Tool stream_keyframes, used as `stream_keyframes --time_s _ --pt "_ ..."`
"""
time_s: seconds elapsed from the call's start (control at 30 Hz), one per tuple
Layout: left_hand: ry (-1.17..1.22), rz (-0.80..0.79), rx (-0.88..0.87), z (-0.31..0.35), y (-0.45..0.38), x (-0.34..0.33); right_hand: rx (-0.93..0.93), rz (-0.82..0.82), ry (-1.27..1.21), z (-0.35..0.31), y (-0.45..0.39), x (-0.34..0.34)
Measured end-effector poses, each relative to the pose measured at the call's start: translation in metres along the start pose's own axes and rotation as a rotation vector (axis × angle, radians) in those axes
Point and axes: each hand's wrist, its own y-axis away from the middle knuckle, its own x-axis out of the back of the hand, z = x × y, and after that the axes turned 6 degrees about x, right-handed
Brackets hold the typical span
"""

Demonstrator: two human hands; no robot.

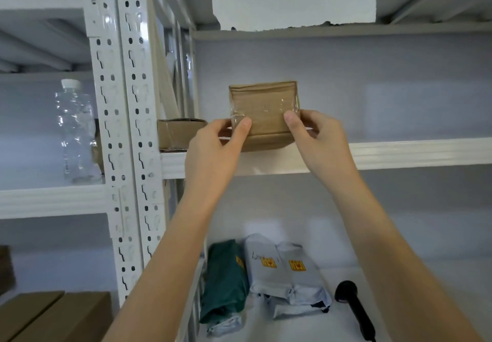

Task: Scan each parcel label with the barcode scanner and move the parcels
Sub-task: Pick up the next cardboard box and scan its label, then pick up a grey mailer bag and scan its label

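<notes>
White metal shelving [127, 118] stood before me. My left hand [213, 150] and right hand [319, 139] pinched a taped cardboard parcel [263, 112] at the upper shelf's edge [399, 152], each grip holding it. Below my grip, three bagged parcels [269, 267] and the barcode scanner [351, 304] apparently awaited handling.

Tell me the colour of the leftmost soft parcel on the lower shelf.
Dark green, head view.
</notes>
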Motion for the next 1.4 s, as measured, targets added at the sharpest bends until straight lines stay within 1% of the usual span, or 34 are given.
stream_keyframes --time_s 0.1,0.23,0.33,0.43,0.77,0.83,0.87,0.9,0.97,1.0,1.03,1.07,1.1,1.13,1.17,1.27,1.3,1.33,1.4 --pt "-0.055 0.042 -0.061 0.001 -0.014 -0.005 0.042 0.012 0.014 0.005 -0.013 -0.005" --pt "-0.173 0.022 -0.076 -0.006 -0.024 -0.014 0.056 0.007 0.055 0.017 -0.023 -0.013" --pt "-0.302 0.061 -0.055 -0.016 -0.027 -0.02 0.046 -0.052 0.112 0.032 -0.021 -0.023" --pt "-0.41 0.096 -0.024 -0.022 -0.026 -0.026 0.023 -0.076 0.095 0.041 -0.02 -0.031" --pt "-0.573 0.222 0.007 -0.029 -0.029 -0.047 0.049 -0.102 0.224 0.054 -0.025 -0.041" --pt "-0.578 0.26 0.005 -0.027 -0.023 -0.049 0.115 -0.053 0.253 0.055 -0.019 -0.039" --pt "-0.562 0.314 -0.017 -0.029 -0.017 -0.048 0.19 0.016 0.267 0.058 -0.013 -0.036" --pt "-0.529 0.394 -0.065 -0.032 -0.006 -0.046 0.28 0.1 0.271 0.06 -0.005 -0.031" --pt "-0.448 0.546 -0.233 -0.04 0.022 -0.044 0.443 0.252 0.225 0.073 0.015 -0.017" --pt "-0.436 0.592 -0.317 -0.05 0.037 -0.046 0.511 0.294 0.178 0.086 0.029 -0.01" --pt "-0.444 0.585 -0.369 -0.063 0.051 -0.051 0.552 0.299 0.143 0.103 0.044 -0.004" --pt "-0.459 0.518 -0.374 -0.079 0.063 -0.059 0.547 0.265 0.139 0.12 0.06 0.0" --pt "-0.479 0.411 -0.343 -0.096 0.072 -0.069 0.495 0.196 0.168 0.138 0.076 0.002" --pt "-0.505 0.292 -0.284 -0.114 0.083 -0.081 0.398 0.105 0.222 0.159 0.093 0.003" --pt "-0.539 0.18 -0.211 -0.133 0.093 -0.093 0.257 0.005 0.278 0.181 0.111 0.001" --pt "-0.676 -0.14 0.061 -0.185 0.12 -0.127 -0.303 -0.246 0.314 0.248 0.158 -0.007" --pt "-0.716 -0.238 0.145 -0.201 0.127 -0.137 -0.46 -0.321 0.327 0.266 0.17 -0.009" --pt "-0.764 -0.317 0.214 -0.215 0.133 -0.147 -0.572 -0.399 0.36 0.282 0.179 -0.011" --pt "-0.839 -0.406 0.279 -0.243 0.141 -0.164 -0.681 -0.535 0.435 0.307 0.195 -0.015"
